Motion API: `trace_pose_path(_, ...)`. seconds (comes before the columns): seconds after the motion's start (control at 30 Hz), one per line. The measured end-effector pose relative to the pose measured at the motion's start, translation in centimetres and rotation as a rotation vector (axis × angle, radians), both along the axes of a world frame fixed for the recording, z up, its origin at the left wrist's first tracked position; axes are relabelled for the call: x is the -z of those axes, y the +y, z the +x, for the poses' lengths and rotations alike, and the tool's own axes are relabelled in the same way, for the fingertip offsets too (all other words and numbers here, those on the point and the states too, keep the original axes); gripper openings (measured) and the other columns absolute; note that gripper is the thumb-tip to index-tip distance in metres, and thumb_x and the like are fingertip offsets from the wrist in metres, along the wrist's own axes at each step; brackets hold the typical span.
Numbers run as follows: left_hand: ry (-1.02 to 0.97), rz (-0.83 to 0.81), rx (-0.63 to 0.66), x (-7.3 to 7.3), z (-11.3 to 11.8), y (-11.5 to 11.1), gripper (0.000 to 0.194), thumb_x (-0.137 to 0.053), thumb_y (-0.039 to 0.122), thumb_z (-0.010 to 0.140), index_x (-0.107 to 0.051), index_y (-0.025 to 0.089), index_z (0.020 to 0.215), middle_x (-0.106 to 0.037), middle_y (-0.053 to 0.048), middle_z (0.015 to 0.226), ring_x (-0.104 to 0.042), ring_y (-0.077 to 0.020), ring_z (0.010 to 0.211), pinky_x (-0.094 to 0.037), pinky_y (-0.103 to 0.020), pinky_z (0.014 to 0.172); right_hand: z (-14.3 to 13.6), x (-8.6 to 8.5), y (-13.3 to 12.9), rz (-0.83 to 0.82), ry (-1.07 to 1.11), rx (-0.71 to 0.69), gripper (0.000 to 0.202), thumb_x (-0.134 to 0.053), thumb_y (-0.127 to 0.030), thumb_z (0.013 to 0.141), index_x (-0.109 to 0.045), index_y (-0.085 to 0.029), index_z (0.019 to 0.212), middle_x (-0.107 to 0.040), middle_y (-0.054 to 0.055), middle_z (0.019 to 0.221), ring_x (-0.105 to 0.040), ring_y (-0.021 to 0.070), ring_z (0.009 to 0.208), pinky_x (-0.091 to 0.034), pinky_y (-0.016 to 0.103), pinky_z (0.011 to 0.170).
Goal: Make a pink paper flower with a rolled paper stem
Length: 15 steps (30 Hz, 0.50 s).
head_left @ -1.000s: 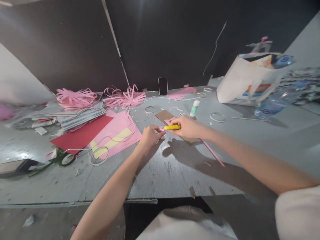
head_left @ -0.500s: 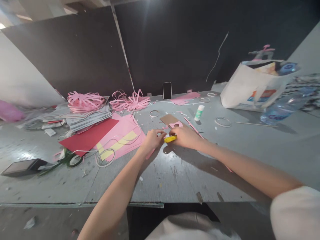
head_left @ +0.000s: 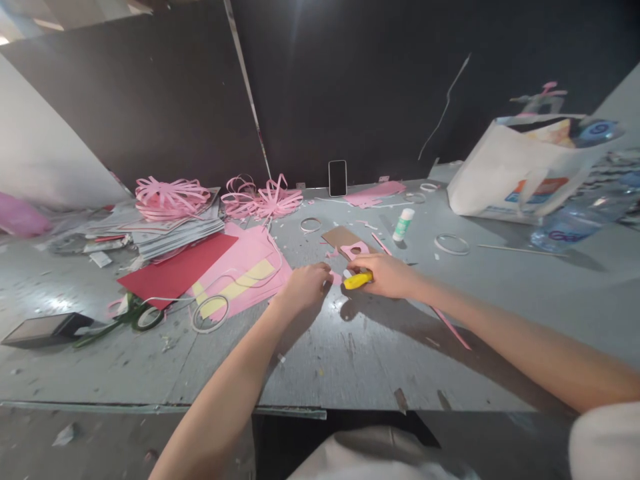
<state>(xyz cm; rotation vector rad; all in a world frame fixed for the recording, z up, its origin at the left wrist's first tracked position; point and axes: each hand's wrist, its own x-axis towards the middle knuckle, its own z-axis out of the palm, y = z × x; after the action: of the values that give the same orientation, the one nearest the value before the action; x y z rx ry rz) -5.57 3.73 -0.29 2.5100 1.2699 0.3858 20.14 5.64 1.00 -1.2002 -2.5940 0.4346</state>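
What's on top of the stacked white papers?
A bundle of looped pink paper strips lies on the white papers. I can't see what it covers there.

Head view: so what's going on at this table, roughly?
A person is working with pink paper. The right hand holds a small yellow tool close to the tabletop. The left hand is beside it, its fingertips at a small pink piece; whether they grip it is unclear. Just beyond the hands lies a brown card with a pink cut-out on it, and a glue stick stands farther right.
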Motion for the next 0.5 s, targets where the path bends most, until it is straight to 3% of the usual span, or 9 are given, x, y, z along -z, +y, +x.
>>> trace_pose_path(0.1,-0.018,-0.01,0.042,-0.3,0.3,-0.3,0.031,-0.058,0.007,0.094,-0.085,0.021,0.1,-0.077,-0.012,0.119,-0.073,-0.0267,0.106,-0.055,-0.036,0.095,0.5,0.3,-0.7,0.041,0.023,-0.043,0.026,-0.079,-0.025,0.087,-0.075,-0.024,0.114,-0.079,0.009,0.115,-0.073,0.0295,0.105,-0.049,0.037,0.086)
trace_pose_path(0.3,-0.102,-0.094,0.238,0.1,0.2,0.2,0.032,-0.065,0.015,0.099,-0.087,0.032,0.115,-0.069,-0.007,0.149,-0.075,-0.0255,0.115,-0.055,-0.037,0.099,1.1,-0.4,-1.5,0.047,0.05,-0.148,0.023,-0.077,-0.029,0.091,-0.075,-0.024,0.114,-0.077,0.01,0.113,-0.072,0.0274,0.097,-0.049,0.037,0.082)
trace_pose_path(0.5,-0.172,-0.098,0.231,1.2,-0.1,0.9,0.027,-0.066,0.02,0.102,-0.086,0.031,0.116,-0.071,-0.009,0.147,-0.076,-0.0243,0.114,-0.055,-0.036,0.103,1.4,-0.6,-1.5,0.028,0.056,-0.23,0.016,-0.072,-0.026,0.092,-0.076,-0.023,0.107,-0.073,0.006,0.098,-0.067,0.023,0.085,-0.045,0.034,0.076)
